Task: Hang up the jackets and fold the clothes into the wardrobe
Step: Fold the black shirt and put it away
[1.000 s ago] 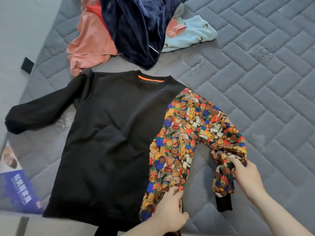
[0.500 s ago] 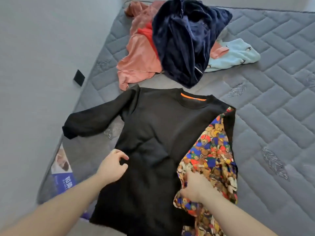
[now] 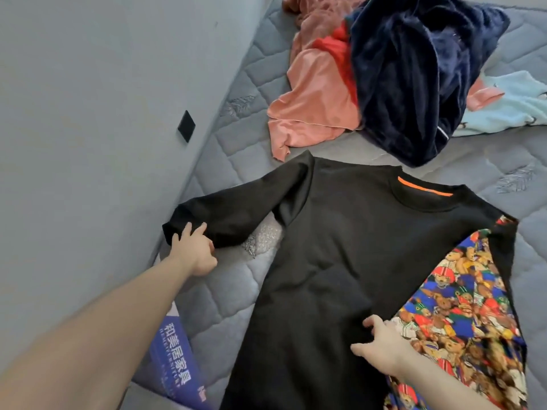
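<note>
A black sweatshirt [image 3: 340, 261] with an orange neck strip lies flat, back up, on the grey quilted mattress [image 3: 225, 297]. Its right side, printed with colourful bears [image 3: 455, 315], is folded inward over the body. The black left sleeve [image 3: 236, 214] stretches out toward the wall. My left hand [image 3: 194, 247] grips that sleeve near the cuff. My right hand [image 3: 381, 347] rests on the body at the edge of the folded bear panel, fingers spread and slightly bent.
A heap of clothes lies at the far end: a navy velvet garment [image 3: 414, 78], salmon-pink clothes [image 3: 313, 102] and a pale blue piece [image 3: 509, 108]. The grey wall [image 3: 103, 113] carries a black socket [image 3: 186, 125]. A blue printed label [image 3: 177, 359] lies at the mattress corner.
The bear-print sleeve was folded in over the body. My left hand left the shirt's side and took hold of the black sleeve's cuff. The view swung left toward the wall.
</note>
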Demonstrator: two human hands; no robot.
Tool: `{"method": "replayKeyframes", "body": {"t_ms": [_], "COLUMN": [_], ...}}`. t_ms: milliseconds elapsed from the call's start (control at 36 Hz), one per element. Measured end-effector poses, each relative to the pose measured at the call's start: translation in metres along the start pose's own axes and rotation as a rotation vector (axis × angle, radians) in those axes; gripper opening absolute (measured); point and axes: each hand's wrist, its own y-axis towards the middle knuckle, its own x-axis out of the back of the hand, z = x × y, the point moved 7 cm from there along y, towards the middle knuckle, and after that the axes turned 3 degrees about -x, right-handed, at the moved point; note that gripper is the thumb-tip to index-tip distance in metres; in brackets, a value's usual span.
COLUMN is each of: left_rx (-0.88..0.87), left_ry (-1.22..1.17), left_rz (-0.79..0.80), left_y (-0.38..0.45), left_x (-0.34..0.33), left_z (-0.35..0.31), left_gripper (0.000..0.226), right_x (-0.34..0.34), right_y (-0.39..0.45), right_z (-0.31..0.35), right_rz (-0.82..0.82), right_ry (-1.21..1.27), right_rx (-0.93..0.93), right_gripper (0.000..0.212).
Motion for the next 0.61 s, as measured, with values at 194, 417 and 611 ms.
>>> {"method": "replayKeyframes", "body": {"t_ms": [194, 417, 611], "left_rx": [-0.101, -0.781, -0.876], "left_ry": [-0.479, -0.835, -0.138], "left_rz": [-0.531, -0.26, 0.357], "left_y": [-0.038, -0.168, -0.19], "left_x": [0.057, 0.08, -0.051], "left_z": [-0.005, -0.129, -0.206], "left_gripper": [0.015, 0.047, 0.051], "right_x": [-0.003, 0.017, 0.023], "right_y": [0.001, -0.017, -0.022], "right_z": [0.006, -0.016, -0.061], "right_rz": [0.022, -0.053, -0.116], "right_ry": [0.002, 0.263, 0.386], "right_rx": [-0.033, 0.017, -0.051], "right_gripper": [0.061, 0.025, 0.01]}}
